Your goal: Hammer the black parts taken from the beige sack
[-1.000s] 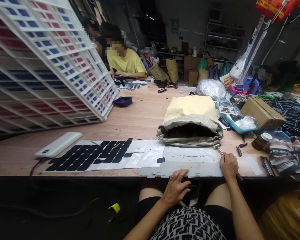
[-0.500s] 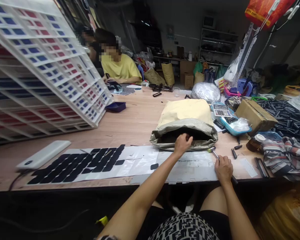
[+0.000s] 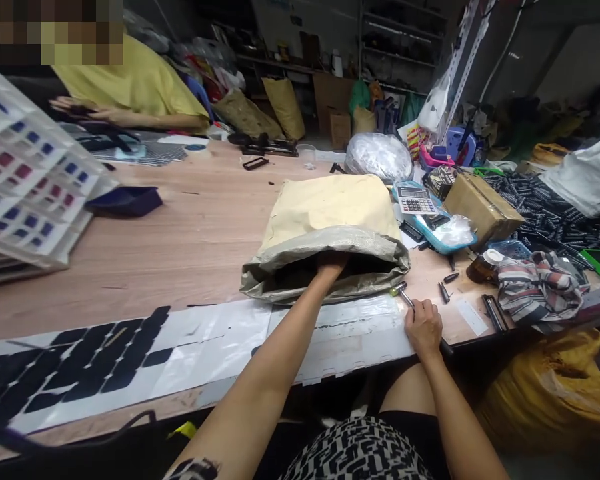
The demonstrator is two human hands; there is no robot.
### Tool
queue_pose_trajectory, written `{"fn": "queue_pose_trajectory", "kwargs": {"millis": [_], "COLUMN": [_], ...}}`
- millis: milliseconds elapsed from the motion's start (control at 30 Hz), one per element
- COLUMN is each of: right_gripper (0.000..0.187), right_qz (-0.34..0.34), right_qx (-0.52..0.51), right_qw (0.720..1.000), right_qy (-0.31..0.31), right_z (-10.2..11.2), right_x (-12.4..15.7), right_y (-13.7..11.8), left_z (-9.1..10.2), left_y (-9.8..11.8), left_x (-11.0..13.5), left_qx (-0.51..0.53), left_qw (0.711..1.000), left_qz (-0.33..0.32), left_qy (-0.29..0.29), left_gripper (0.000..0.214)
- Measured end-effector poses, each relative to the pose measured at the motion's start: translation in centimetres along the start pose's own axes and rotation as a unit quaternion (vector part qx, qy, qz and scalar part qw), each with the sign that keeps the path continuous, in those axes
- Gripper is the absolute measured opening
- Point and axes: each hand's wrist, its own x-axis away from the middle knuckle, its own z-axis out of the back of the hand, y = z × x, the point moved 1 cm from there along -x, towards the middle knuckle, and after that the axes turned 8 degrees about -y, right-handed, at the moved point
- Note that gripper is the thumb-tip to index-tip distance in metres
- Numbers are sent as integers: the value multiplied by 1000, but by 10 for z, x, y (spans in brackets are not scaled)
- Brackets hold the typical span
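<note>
My left hand (image 3: 333, 265) reaches into the dark mouth of a tan woven sack (image 3: 330, 207) lying on the table. Its fingers are hidden inside, so what they touch does not show. At the sack's right front corner, my right hand (image 3: 424, 327) is closed round a small hammer (image 3: 405, 293) with a yellow-green end and a metal shaft. The dark handle end sticks out behind my hand at the table edge. Under my left forearm, a white sheet (image 3: 215, 333) runs along the front of the table, with rows of black rounded pieces (image 3: 125, 353) on its left part.
A blue tray (image 3: 443, 233) with a calculator (image 3: 416, 199), a cardboard box (image 3: 480, 207) and a heap of black parts (image 3: 555, 207) lie to the right. Striped cloth (image 3: 535, 287) sits near the edge. A white rack (image 3: 25, 180) stands left; a person in yellow (image 3: 145, 87) sits beyond it.
My left hand has gone from the sack's opening to deeper inside. My right hand still grips the hammer. The view has turned and moved closer, shifting the rack further left.
</note>
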Motion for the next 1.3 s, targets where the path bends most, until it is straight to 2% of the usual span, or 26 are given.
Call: {"fn": "queue_pose_trajectory", "kwargs": {"millis": [100,200,233,300,467,600,800,900,1033,1167,1300], "right_gripper": [18,19,19,21,23,23,24,28,35,36,35], "right_qz": [-1,2,5,7,11,13,14,26,34,68,121], "right_qx": [3,4,3,-1,-10,-8,2,-10,-121,-298,-355], "right_qw": [1000,1000,1000,1000,1000,1000,1000,1000,992,952,925], "right_qy": [-6,-12,-12,-11,-2,3,6,1,-4,-27,-51], "right_z": [2,3,3,3,2,3,3,4,10,21,31], "right_x": [0,0,0,-1,-3,-2,-4,-5,1,13,23], "right_y": [-1,-1,-1,0,2,1,3,6,-3,-31,-55], "left_z": [6,0,-5,-18,-39,-37,-33,-36,-39,-39,-40], "left_y": [-13,-26,-28,-32,-35,-43,-62,-67,-68,-66,-67], "left_x": [51,107,120,135,130,129,134,133,130,128,128], "left_qx": [0,9,11,11,-13,1,100,116,111,105,106], "left_qw": [996,971,964,962,971,970,965,965,966,963,960], "left_qz": [-89,-238,-261,-261,-222,-225,-228,-222,-219,-232,-246], "left_qy": [15,-27,-48,-82,-90,-93,-83,-76,-86,-86,-77], "left_gripper": [31,22,18,12,13,11,21,16,15,18,18]}}
